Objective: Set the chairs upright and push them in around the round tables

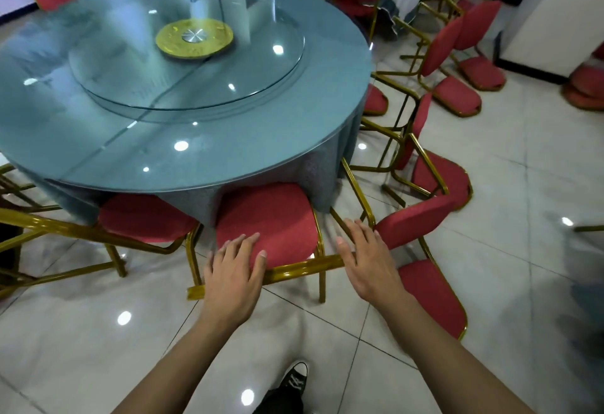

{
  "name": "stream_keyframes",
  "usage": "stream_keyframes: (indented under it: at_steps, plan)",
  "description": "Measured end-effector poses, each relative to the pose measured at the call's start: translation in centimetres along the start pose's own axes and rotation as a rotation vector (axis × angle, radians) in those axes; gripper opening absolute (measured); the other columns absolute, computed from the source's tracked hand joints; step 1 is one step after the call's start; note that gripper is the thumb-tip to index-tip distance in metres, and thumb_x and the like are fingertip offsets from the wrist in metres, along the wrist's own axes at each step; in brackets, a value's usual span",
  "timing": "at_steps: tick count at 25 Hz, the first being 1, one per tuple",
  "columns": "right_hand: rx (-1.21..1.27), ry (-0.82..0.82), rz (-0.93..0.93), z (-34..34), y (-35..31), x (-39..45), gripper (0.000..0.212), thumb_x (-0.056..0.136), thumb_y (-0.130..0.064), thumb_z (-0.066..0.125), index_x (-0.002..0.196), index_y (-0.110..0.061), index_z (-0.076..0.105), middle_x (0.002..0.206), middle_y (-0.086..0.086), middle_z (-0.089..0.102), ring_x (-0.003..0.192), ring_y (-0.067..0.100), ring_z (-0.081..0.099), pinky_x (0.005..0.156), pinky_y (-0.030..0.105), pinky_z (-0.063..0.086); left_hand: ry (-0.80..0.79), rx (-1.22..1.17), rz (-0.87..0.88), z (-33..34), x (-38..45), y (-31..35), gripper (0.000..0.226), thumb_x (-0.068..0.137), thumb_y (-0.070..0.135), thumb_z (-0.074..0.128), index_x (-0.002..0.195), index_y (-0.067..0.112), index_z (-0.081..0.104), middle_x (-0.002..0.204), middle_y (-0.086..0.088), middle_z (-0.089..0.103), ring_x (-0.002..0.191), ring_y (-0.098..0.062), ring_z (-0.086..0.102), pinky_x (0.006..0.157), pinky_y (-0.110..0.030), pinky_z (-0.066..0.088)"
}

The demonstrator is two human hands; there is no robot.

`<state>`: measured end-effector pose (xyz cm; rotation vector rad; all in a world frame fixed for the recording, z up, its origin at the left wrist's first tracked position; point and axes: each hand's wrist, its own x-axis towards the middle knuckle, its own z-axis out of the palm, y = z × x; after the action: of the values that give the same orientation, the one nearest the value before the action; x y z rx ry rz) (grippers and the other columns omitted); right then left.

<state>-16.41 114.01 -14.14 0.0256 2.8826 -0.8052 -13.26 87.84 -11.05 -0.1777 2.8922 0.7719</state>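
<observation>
Below, flat hands (233, 269) on gold-tubed chair (277, 227), padded red seat

One head-worn view — wide, angled down.
It looks forward past both forearms onto the near round table (183, 86) and tiled floor (523, 184) — close range.

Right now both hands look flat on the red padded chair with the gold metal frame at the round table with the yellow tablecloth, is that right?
Not quite. The head view shows the tablecloth on the round glass-topped table is blue-grey, not yellow. The rest holds: the left hand and the right hand lie open on the red padded chair with the gold metal frame.
</observation>
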Motion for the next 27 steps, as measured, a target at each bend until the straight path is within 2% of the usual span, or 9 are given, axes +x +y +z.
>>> stream_keyframes:
  at_steps: [5, 11, 13, 16, 19, 23, 27]
  plan:
    - [0.003, 0.061, 0.128, -3.7, 3.7, -1.7, 0.065, 0.102, -0.066, 0.019, 0.159, -0.034, 0.025, 0.166, -0.002, 0.027, 0.152, 0.016, 0.021, 0.124, 0.038, 0.015, -0.066, 0.041, 0.197, 1.4, 0.9, 5.8, 0.055, 0.102, 0.054, 0.023, 0.152, 0.037, 0.035, 0.159, 0.009, 0.034, 0.151, -0.017, 0.022, 0.125, -0.048, 0.01]
    - [0.089, 0.148, 0.261, -9.9, 9.3, -6.0, 0.074, 0.096, -0.073, 0.016, 0.16, -0.036, 0.023, 0.167, -0.004, 0.023, 0.153, 0.019, 0.023, 0.124, 0.049, 0.027, -0.112, 0.018, 0.354, 2.5, 0.0, 12.7, 0.064, 0.097, 0.06, 0.014, 0.149, 0.035, 0.04, 0.155, 0.009, 0.038, 0.148, -0.015, 0.027, 0.125, -0.045, 0.01]
    - [0.113, 0.209, 0.273, -12.0, 11.5, -7.6, 0.069, 0.1, -0.069, 0.02, 0.159, -0.035, 0.026, 0.166, -0.005, 0.026, 0.152, 0.017, 0.026, 0.122, 0.049, 0.03, -0.149, 0.023, 0.393, 3.5, -0.7, 16.0, 0.065, 0.097, 0.06, 0.014, 0.15, 0.034, 0.039, 0.154, 0.01, 0.038, 0.148, -0.013, 0.026, 0.125, -0.043, 0.008]
    - [0.119, 0.242, 0.297, -14.8, 15.6, -10.1, 0.062, 0.103, -0.061, 0.026, 0.159, -0.034, 0.027, 0.166, -0.004, 0.026, 0.152, 0.016, 0.026, 0.123, 0.047, 0.028, -0.176, 0.049, 0.43, 6.0, -2.3, 21.1, 0.051, 0.104, 0.049, 0.027, 0.151, 0.033, 0.037, 0.154, 0.009, 0.037, 0.147, -0.012, 0.026, 0.124, -0.04, 0.008]
    - [0.122, 0.244, 0.293, -17.7, 19.9, -13.4, 0.058, 0.105, -0.057, 0.028, 0.159, -0.035, 0.027, 0.166, -0.005, 0.024, 0.152, 0.012, 0.024, 0.124, 0.041, 0.026, -0.198, 0.04, 0.448, 9.0, -5.1, 26.0, 0.047, 0.105, 0.045, 0.033, 0.15, 0.034, 0.037, 0.154, 0.01, 0.037, 0.146, -0.013, 0.027, 0.125, -0.042, 0.012]
    - [0.095, 0.249, 0.275, -21.4, 25.5, -16.7, 0.056, 0.106, -0.057, 0.029, 0.158, -0.038, 0.026, 0.166, -0.009, 0.023, 0.151, 0.01, 0.025, 0.117, 0.031, 0.026, -0.198, 0.019, 0.431, 12.5, -8.3, 31.3, 0.053, 0.101, 0.053, 0.025, 0.149, 0.036, 0.039, 0.152, 0.01, 0.039, 0.144, -0.013, 0.029, 0.123, -0.043, 0.016]
    - [0.083, 0.217, 0.26, -24.1, 31.3, -17.9, 0.057, 0.105, -0.06, 0.027, 0.158, -0.04, 0.024, 0.166, -0.008, 0.022, 0.15, 0.012, 0.028, 0.117, 0.036, 0.031, -0.165, 0.006, 0.424, 15.5, -10.8, 35.3, 0.067, 0.093, 0.063, 0.014, 0.147, 0.036, 0.042, 0.15, 0.011, 0.042, 0.142, -0.013, 0.032, 0.122, -0.043, 0.019]
